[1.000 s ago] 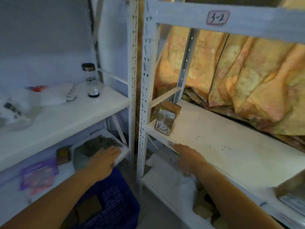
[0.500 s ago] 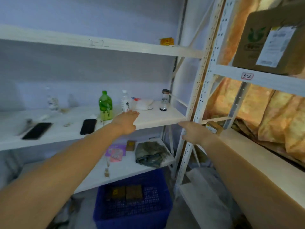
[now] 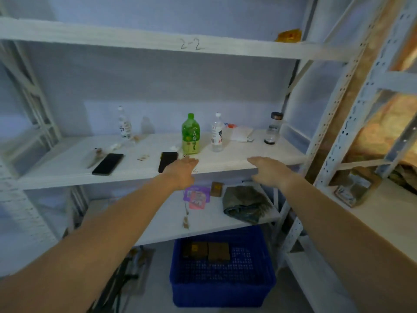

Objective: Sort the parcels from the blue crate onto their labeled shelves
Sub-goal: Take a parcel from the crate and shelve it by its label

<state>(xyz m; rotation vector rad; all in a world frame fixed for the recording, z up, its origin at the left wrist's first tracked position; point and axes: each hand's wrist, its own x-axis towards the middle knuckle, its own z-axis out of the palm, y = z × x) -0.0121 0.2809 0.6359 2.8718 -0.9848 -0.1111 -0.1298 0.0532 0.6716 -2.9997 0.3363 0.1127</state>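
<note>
Parcels (image 3: pixel 206 250) dim and blurred in blue crate (image 3: pixel 223 292)

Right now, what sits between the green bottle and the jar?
Head view: a clear bottle and a white pouch, between the green bottle and the jar.

We read one marking clearly: "2-2", handwritten in dark pen on the front edge of the upper shelf (image 3: pixel 135 37). The green bottle (image 3: pixel 190 134) carries a label with vertical East Asian characters, too blurred for us to make out. The clear bottle (image 3: pixel 217 135) beside it shows dark characters on a white label, likewise unreadable. We see a label on the brown parcel (image 3: pixel 354 190) on the right-hand rack, its print too small to tell.
</note>
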